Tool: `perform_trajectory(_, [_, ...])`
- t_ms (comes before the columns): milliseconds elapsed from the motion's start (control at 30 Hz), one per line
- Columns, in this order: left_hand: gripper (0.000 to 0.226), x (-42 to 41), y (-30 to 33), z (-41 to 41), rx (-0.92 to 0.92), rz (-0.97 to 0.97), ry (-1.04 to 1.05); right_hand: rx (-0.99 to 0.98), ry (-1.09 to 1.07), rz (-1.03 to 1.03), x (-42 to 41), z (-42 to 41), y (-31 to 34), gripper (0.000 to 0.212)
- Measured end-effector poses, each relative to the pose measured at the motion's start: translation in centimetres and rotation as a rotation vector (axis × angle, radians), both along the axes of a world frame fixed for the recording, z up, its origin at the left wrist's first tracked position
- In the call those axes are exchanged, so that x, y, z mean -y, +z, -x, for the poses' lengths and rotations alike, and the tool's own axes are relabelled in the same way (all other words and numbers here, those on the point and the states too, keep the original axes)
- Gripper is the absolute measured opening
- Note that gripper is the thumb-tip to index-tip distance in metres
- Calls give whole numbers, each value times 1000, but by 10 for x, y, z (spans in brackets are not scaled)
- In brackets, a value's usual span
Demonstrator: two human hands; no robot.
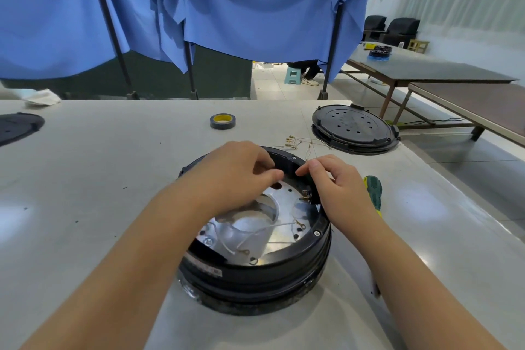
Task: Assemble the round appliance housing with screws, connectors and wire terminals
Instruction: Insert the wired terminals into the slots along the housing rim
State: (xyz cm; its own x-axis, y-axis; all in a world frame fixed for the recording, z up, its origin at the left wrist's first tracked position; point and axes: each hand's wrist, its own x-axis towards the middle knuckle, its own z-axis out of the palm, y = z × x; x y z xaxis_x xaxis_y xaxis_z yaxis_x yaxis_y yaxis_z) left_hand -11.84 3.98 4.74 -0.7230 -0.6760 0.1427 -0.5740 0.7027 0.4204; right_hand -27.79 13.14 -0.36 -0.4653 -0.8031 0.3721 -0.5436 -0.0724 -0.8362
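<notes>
The round black housing [255, 273] stands on the table in front of me, its open top showing a shiny metal plate [284, 207] with holes. White wires with ring terminals [272, 229] lie across that plate. My left hand [238, 170] hovers over the far rim with curled fingers that pinch something small. My right hand [338, 185] is at the right rim, thumb and forefinger pinching a thin wire close to the left fingertips. What sits between the fingertips is too small to make out.
A black round lid [353, 128] lies at the back right, loose terminal wires [301, 142] beside it. A roll of tape [222, 121] sits behind the housing. A green-yellow screwdriver [373, 190] lies to the right. Another black part [17, 128] is at the far left.
</notes>
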Motion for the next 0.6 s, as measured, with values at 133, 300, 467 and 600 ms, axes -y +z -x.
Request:
perform_trajectory(133, [39,14,-2,-19,-98,47,114,-14,8,-11,0,2,0,30])
perform_trajectory(300, [54,21,-18,-32,-1,49,252,-23,7,-22,1,2,0,31])
perform_trajectory(467, [35,26,-34,-40,-289,-33,332,16,-7,-12,2,4,-3,31])
perform_trajectory(600, [35,31,-41,-53,-512,-234,313,161,-16,-34,7,15,4,31])
